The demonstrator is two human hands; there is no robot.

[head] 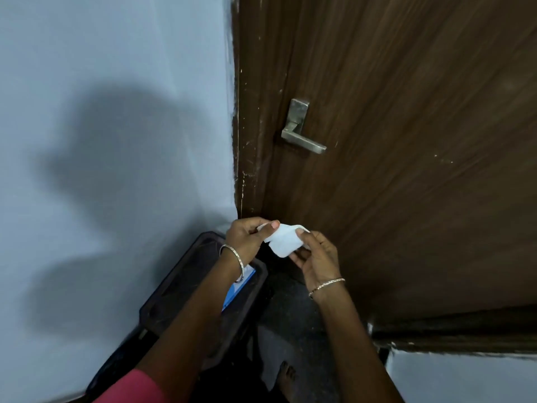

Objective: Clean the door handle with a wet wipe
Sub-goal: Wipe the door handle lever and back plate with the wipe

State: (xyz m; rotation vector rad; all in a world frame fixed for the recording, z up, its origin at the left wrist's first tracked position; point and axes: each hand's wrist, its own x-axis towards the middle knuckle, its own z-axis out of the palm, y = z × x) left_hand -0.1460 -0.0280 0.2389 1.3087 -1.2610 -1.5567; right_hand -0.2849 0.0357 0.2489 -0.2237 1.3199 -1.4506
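**Barely begun: wipe in the hands, handle not yet touched**

Nearest, a pink sleeve (136, 385) and two bare forearms reach up from the bottom edge, with a bangle on each wrist. Under the left forearm a low dark counter (174, 289) stands against the wall. A blue and white pack (242, 283) lies on it, mostly hidden by the arm; I cannot tell whether it is the wipe pack.

Just beyond, both hands meet in front of the lower part of the door (406, 141). The left hand (245, 235) pinches the upper left edge of the wet wipe (283, 241) between thumb and fingers. The right hand (318, 258) pinches its right side, thumb on top and fingers curled beneath. The wipe is white and partly folded, held between the two with its lower corner hanging free. It looks as if it is being opened out or folded to size, which is a preparing step.

Farther off, above the hands and well apart from them, sits the door handle (302, 140). It is a dull grey metal lever on a squarish plate, pointing right, near the door's left edge. It shows no wet sheen, and any dirt is too small to see. So the wipe is in hand, and all the wiping of lever and plate is left. To the far left is the pale wall (116, 68).
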